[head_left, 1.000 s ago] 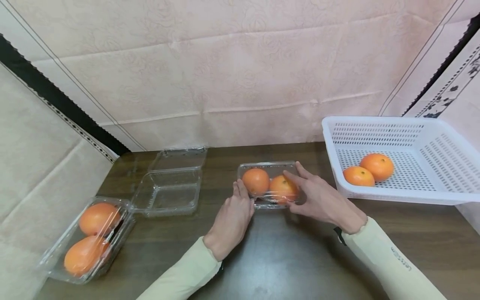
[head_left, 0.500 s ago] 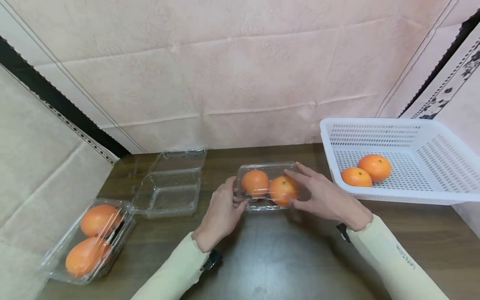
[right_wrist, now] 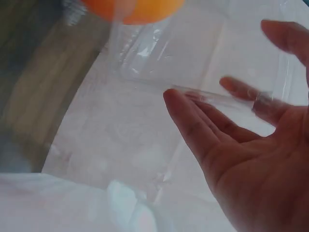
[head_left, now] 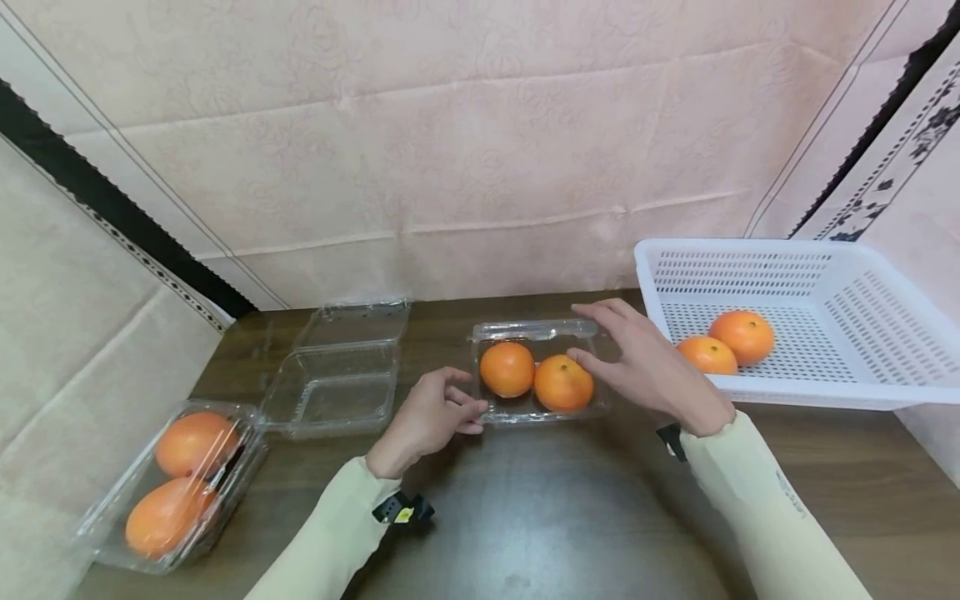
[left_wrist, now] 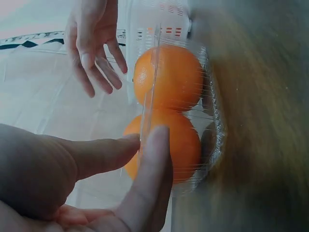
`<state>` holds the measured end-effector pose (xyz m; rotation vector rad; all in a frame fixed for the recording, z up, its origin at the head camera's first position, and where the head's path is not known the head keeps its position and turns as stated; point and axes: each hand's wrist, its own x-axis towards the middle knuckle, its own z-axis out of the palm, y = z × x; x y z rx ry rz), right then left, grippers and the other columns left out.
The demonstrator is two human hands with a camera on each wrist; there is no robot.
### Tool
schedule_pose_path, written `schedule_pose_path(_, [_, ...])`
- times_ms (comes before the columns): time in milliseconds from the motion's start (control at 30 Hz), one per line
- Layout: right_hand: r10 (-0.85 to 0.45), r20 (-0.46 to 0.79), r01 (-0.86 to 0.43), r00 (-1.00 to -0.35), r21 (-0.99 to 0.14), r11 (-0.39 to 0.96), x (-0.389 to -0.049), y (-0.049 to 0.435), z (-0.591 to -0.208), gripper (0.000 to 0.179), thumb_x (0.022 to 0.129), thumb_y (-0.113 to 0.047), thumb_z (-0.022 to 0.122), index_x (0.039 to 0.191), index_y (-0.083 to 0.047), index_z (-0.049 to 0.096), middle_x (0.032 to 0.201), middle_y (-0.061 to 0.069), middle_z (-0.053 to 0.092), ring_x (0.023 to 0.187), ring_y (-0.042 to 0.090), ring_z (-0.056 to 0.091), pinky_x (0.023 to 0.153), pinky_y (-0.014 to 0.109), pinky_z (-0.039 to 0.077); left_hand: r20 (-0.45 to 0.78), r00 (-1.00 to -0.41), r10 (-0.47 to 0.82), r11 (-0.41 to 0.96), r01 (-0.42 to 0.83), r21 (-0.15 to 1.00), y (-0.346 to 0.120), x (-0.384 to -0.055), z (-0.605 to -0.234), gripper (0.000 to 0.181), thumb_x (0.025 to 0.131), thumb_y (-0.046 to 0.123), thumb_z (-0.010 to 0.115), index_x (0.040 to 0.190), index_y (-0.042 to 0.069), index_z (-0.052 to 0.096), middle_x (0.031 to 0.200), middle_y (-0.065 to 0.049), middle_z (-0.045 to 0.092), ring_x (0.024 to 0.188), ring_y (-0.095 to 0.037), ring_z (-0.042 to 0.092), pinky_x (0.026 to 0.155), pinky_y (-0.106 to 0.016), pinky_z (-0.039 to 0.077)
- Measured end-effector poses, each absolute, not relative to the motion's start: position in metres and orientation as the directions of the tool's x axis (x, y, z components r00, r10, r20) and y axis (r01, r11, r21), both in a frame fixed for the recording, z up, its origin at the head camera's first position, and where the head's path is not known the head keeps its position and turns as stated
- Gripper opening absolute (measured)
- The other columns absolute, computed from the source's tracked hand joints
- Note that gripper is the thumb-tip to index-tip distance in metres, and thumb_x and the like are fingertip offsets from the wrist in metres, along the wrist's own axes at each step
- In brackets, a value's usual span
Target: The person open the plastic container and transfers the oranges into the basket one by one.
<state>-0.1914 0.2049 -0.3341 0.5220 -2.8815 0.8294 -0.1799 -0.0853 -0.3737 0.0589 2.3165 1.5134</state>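
In the head view, a clear plastic clamshell container [head_left: 536,408] lies mid-table with an orange [head_left: 507,369] at left and a second orange [head_left: 563,383] at right inside. The glare across the fruit is gone and the lid looks lifted; its exact angle is hard to tell. At the container's left end, my left hand [head_left: 435,417] pinches the clear plastic edge between thumb [left_wrist: 108,153] and index finger [left_wrist: 152,174]. My right hand [head_left: 648,358] is spread at the right end, its fingers apart beside the clear lid [right_wrist: 193,63] in the right wrist view.
An unfilled clear container [head_left: 348,383] stands opened at the back left. In front of it is a closed container [head_left: 243,475] holding two oranges. The white perforated basket [head_left: 825,387] on the right holds two oranges [head_left: 742,337]. A pale cloth [head_left: 450,167] hangs behind the table.
My left hand has shifted left, off the container's front, to its left end. My right hand has risen slightly and its fingers have spread. The lid no longer lies over the oranges.
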Motion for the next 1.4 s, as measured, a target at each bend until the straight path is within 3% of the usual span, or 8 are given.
schedule_pose_path(333, [-0.184, 0.154, -0.24, -0.971, -0.626, 0.742, -0.215, 0.192, -0.318, 0.09, 0.095, -0.032, 0.071, 0.164, -0.02, 0.014, 0.157, 0.019, 0.042, 0.133, 0.039, 0.055, 0.11, 0.057, 0.049, -0.313, -0.915, 0.254, 0.365, -0.209, 0.907, -0.088, -0.182, -0.372, 0.051, 0.095, 0.001, 0.069, 0.142, -0.002, 0.049, 0.104, -0.02, 0.072, 0.08, -0.018, 0.076, 0.082, -0.036, 0.065])
schedule_pose_path(733, [-0.143, 0.145, -0.204, -0.979, -0.694, 0.69, -0.232, 0.192, -0.333, 0.109, 0.097, -0.02, 0.068, 0.16, -0.03, -0.021, 0.162, 0.024, 0.028, 0.135, 0.045, 0.053, 0.111, 0.059, 0.047, -0.336, -0.9, 0.276, 0.337, -0.237, 0.911, -0.084, -0.183, -0.375, 0.054, 0.095, -0.002, 0.068, 0.144, -0.002, 0.045, 0.107, -0.022, 0.07, 0.079, -0.016, 0.075, 0.082, -0.036, 0.065])
schedule_pose_path(867, [-0.172, 0.128, -0.213, -0.977, -0.665, 0.716, -0.236, 0.192, -0.34, 0.104, 0.097, -0.021, 0.067, 0.163, -0.025, -0.013, 0.163, 0.024, 0.025, 0.134, 0.044, 0.051, 0.112, 0.06, 0.045, -0.348, -0.896, 0.275, 0.336, -0.25, 0.908, -0.084, -0.182, -0.374, 0.056, 0.094, -0.002, 0.069, 0.145, -0.002, 0.045, 0.107, -0.022, 0.07, 0.08, -0.017, 0.076, 0.082, -0.036, 0.065])
schedule_pose_path(1067, [-0.231, 0.081, -0.236, -0.97, -0.565, 0.791, -0.238, 0.196, -0.342, 0.094, 0.096, -0.028, 0.067, 0.165, -0.015, 0.005, 0.167, 0.021, 0.02, 0.148, 0.04, 0.034, 0.122, 0.062, 0.031, -0.351, -0.895, 0.275, 0.358, -0.243, 0.901, -0.082, -0.183, -0.372, 0.053, 0.096, 0.0, 0.067, 0.145, 0.0, 0.046, 0.106, -0.019, 0.07, 0.083, -0.02, 0.077, 0.083, -0.034, 0.065])
schedule_pose_path(1400, [-0.311, -0.005, -0.27, -0.95, -0.481, 0.834, -0.231, 0.198, -0.334, 0.071, 0.094, -0.035, 0.072, 0.153, -0.009, 0.044, 0.151, 0.021, 0.042, 0.131, 0.038, 0.05, 0.115, 0.059, 0.043, -0.352, -0.893, 0.28, 0.366, -0.239, 0.899, -0.082, -0.182, -0.373, 0.052, 0.097, 0.0, 0.066, 0.145, 0.001, 0.046, 0.104, -0.017, 0.07, 0.084, -0.021, 0.076, 0.084, -0.037, 0.064])
